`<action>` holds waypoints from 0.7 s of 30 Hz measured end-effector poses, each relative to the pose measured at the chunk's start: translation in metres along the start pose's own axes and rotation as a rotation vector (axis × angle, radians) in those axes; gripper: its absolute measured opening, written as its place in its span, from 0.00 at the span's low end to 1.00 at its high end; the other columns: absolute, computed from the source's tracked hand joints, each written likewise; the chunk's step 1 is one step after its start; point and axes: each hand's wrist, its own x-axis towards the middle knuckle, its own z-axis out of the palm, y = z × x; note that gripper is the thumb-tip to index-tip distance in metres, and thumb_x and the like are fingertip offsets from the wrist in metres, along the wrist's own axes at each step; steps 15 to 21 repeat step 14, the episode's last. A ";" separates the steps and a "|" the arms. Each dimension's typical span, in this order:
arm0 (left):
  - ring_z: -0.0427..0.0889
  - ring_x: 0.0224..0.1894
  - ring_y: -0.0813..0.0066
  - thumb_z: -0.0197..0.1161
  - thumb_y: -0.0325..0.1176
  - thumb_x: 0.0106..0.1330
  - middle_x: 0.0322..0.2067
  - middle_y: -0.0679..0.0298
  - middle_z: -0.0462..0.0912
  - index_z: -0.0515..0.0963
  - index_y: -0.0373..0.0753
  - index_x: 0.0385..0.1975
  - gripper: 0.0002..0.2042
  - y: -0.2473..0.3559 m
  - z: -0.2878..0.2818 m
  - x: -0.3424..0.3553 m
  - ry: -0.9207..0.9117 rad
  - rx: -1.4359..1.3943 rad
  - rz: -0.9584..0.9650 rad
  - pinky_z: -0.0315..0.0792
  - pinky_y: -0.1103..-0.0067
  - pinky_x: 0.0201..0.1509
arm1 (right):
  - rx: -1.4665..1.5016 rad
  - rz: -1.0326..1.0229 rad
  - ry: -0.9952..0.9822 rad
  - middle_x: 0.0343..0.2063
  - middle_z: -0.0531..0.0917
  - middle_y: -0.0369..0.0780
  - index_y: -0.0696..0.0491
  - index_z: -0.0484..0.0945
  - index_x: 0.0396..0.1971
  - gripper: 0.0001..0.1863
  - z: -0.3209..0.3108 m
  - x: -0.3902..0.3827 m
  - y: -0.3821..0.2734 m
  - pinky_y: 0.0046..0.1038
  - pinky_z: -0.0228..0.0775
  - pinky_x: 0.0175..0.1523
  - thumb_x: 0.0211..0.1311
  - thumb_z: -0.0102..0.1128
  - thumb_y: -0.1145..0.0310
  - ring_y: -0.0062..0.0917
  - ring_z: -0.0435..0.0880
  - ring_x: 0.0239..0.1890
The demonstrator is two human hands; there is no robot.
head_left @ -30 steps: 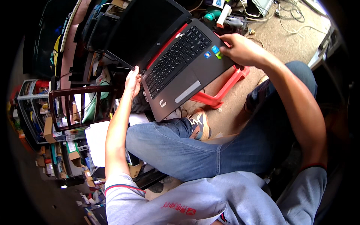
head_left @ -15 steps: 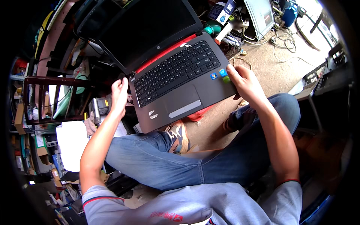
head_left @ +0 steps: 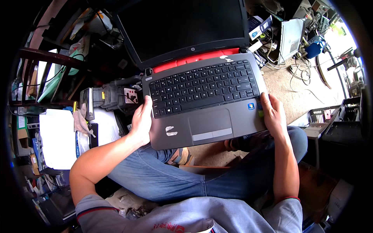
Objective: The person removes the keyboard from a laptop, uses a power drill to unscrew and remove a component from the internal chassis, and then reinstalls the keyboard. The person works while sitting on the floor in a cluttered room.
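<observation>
An opened laptop with a grey palm rest, black keys and a dark screen hangs in the air above my knees. A red strip shows along the gap at its hinge, where one hinge end looks exposed. My left hand grips the left edge of the base, thumb on top. My right hand grips the right front edge the same way, its thumb beside the small stickers. The fingers under the base are hidden. Two torn pale patches mark the palm rest left of the touchpad.
A grey machine and a white sheet lie at the left, near a dark wooden chair frame. Loose cables, a silver panel and boxes clutter the far right. A small table stands at the right.
The laptop has turned clockwise to lie more level and has shifted right and nearer in view. Both hands have moved with it, keeping hold of its sides.
</observation>
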 end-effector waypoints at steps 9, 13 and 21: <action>0.81 0.48 0.74 0.49 0.53 0.74 0.48 0.61 0.81 0.73 0.35 0.53 0.25 0.005 -0.005 0.004 0.067 -0.113 -0.092 0.77 0.75 0.52 | -0.146 -0.003 -0.030 0.23 0.79 0.39 0.62 0.76 0.33 0.22 -0.008 0.008 -0.006 0.26 0.67 0.35 0.72 0.51 0.54 0.20 0.74 0.29; 0.83 0.45 0.70 0.54 0.58 0.69 0.44 0.63 0.82 0.75 0.39 0.51 0.26 0.027 -0.003 0.029 0.071 -0.218 -0.182 0.81 0.69 0.46 | -0.285 -0.054 -0.016 0.27 0.81 0.48 0.64 0.76 0.36 0.28 -0.010 0.053 -0.032 0.32 0.70 0.40 0.71 0.48 0.48 0.27 0.79 0.32; 0.83 0.44 0.70 0.54 0.59 0.67 0.45 0.63 0.81 0.75 0.41 0.51 0.27 0.022 -0.005 0.035 0.055 -0.209 -0.169 0.81 0.68 0.47 | -0.332 -0.032 -0.012 0.27 0.82 0.49 0.63 0.77 0.38 0.27 -0.011 0.066 -0.027 0.33 0.70 0.41 0.71 0.50 0.48 0.30 0.80 0.32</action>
